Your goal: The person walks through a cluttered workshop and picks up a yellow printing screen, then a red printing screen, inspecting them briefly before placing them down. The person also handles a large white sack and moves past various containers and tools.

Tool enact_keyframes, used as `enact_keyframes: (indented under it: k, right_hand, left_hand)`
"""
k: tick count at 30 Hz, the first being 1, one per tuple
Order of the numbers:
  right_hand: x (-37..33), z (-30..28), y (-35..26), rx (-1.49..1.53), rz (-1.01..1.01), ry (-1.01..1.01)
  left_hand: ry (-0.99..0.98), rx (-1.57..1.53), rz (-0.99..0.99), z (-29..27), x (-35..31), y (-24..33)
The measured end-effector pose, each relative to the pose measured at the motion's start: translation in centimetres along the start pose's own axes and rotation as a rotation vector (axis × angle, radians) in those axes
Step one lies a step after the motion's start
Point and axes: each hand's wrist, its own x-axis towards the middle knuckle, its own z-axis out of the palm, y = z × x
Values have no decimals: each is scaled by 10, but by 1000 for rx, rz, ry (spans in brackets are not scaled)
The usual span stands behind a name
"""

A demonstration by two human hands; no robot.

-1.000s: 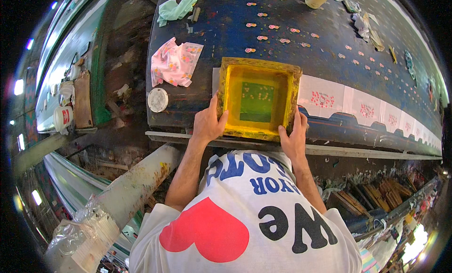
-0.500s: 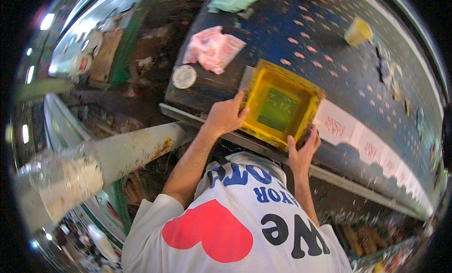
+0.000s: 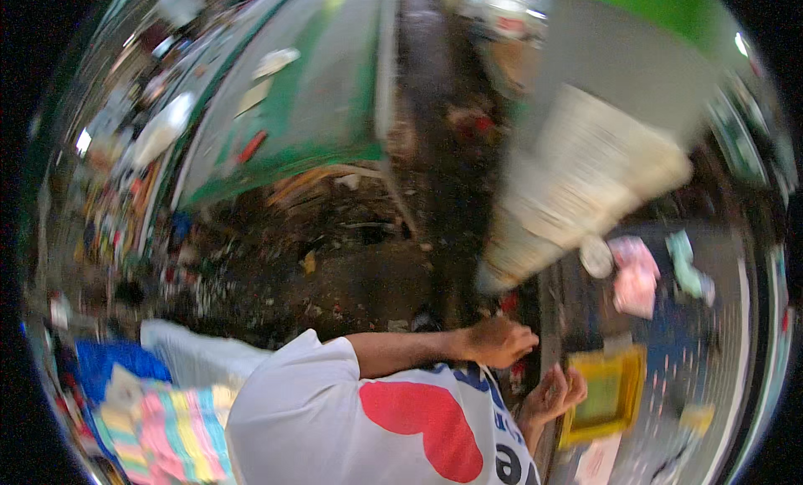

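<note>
Fingers of the left hand [image 3: 502, 341] curl loosely in front of the shirt [image 3: 335, 410], over the gap beside the desk [image 3: 679, 338]; no thing shows in them, blur hides whether they're fully closed, can't tell; fingers of the right hand [image 3: 554, 395] are half bent and parted, gripping nothing visible, tips at the near edge of the yellow frame [image 3: 602, 397]; contact there can't be told.

Frame lies on the desk, to the person's right; just past the right fingers, well apart from the left ones; it seems flat, so the desk likely carries its weight and neither hand has to; its place by the desk edge probably keeps it within easy reach; white sheet [image 3: 597, 461] lies just beside it, perhaps lined up along that same edge for access.

Lid [image 3: 596, 256], pink cloth [image 3: 636, 280] and green cloth [image 3: 687, 267] sit together toward the desk's end, apart from frame and fingers, likely put there to stay out of the way; cup [image 3: 696, 418] stands on the frame's far side, too blurred for contents.
</note>
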Motion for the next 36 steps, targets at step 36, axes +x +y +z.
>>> enact_keyframes:
  k: [36]
  right_hand:
    - [-10,511,-698,1130,-1439,-1524]
  left_hand:
    - [1467,-33,-1534,-266,-574,-153]
